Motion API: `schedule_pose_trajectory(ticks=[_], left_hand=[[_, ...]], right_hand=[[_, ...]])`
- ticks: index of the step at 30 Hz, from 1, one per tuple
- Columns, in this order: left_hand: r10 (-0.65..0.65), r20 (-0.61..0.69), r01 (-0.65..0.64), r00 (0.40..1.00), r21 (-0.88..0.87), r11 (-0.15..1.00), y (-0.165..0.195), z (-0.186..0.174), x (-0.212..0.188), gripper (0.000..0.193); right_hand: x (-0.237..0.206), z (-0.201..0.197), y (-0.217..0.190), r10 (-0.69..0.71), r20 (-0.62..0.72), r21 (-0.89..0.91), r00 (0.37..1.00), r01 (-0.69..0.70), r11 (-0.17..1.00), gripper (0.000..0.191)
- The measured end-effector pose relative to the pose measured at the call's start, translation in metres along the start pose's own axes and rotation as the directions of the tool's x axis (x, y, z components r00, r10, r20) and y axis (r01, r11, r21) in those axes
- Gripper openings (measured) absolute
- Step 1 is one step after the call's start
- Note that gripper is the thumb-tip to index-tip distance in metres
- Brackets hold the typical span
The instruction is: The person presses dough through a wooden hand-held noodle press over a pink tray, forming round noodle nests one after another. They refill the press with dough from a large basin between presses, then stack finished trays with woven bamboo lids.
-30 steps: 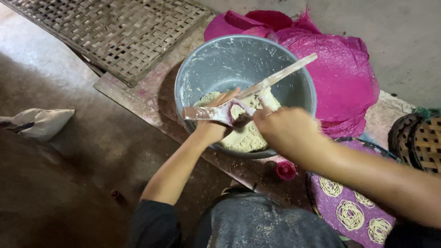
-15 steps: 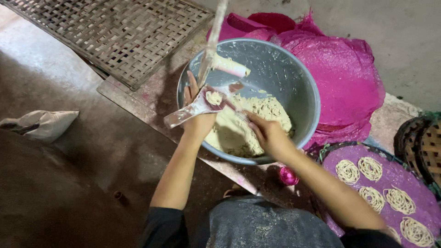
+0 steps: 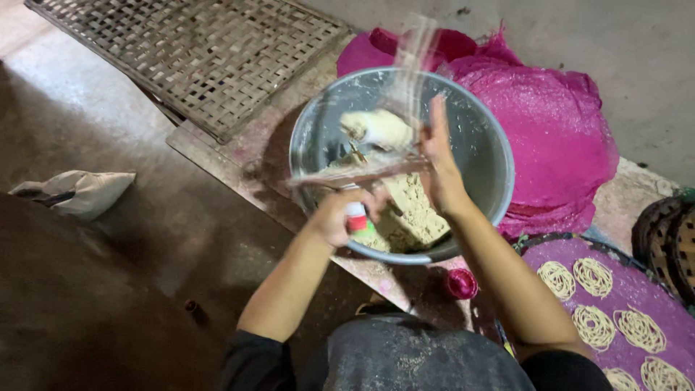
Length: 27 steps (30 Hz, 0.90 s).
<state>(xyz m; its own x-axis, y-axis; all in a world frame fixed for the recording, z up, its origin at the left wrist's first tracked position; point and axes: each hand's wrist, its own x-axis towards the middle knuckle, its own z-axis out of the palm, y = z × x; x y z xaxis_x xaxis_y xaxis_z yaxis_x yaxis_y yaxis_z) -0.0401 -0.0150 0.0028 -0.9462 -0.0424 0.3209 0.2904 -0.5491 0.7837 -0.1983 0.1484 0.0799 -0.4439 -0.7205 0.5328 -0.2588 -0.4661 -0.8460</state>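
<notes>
A grey metal bowl (image 3: 498, 156) sits in front of me with pale yellow dough (image 3: 409, 217) in it. My left hand (image 3: 339, 216) grips a hand-held press tool (image 3: 356, 217) over the bowl's near side; its long handles are motion-blurred, one across the bowl and one pointing up. A lump of dough (image 3: 376, 127) sits at the tool's far end. My right hand (image 3: 441, 166) is raised over the bowl with its fingers straight, beside the upright blurred handle.
A woven bamboo mat (image 3: 195, 58) lies at the back left and a magenta plastic sheet (image 3: 557, 108) behind the bowl. A purple tray (image 3: 637, 289) at the right holds several coiled noodle rounds. There is also a white sack (image 3: 79, 192), a small magenta cap (image 3: 460, 282) and a dark basket (image 3: 670, 232).
My right hand has come up out of the dough and now stands beside the tool's handle. The tool has swung in my left hand, and the view has shifted closer.
</notes>
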Motion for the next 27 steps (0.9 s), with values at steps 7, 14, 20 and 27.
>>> schedule_pose_trajectory(ticks=[7,14,20,27], left_hand=[[-0.185,0.103,0.160,0.977,0.207,0.965,0.041,0.083,0.012,0.058],[-0.171,-0.066,0.107,0.983,0.964,0.242,0.072,0.081,0.027,0.044],[-0.128,0.171,-0.168,0.977,0.985,0.035,0.050,0.089,0.040,0.055],[-0.455,0.123,-0.031,0.882,0.979,0.204,0.040,0.117,0.087,0.060]], right_hand=[[-0.007,0.007,-0.083,0.018,-0.130,0.336,0.991,0.027,0.941,0.099],[-0.027,-0.015,-0.118,-0.192,0.354,-0.574,0.915,0.375,0.728,0.063],[-0.036,0.007,-0.124,-0.223,0.362,-0.692,0.905,0.421,0.587,0.067],[-0.092,-0.069,-0.148,0.086,0.325,-0.454,0.942,0.076,0.888,0.099]])
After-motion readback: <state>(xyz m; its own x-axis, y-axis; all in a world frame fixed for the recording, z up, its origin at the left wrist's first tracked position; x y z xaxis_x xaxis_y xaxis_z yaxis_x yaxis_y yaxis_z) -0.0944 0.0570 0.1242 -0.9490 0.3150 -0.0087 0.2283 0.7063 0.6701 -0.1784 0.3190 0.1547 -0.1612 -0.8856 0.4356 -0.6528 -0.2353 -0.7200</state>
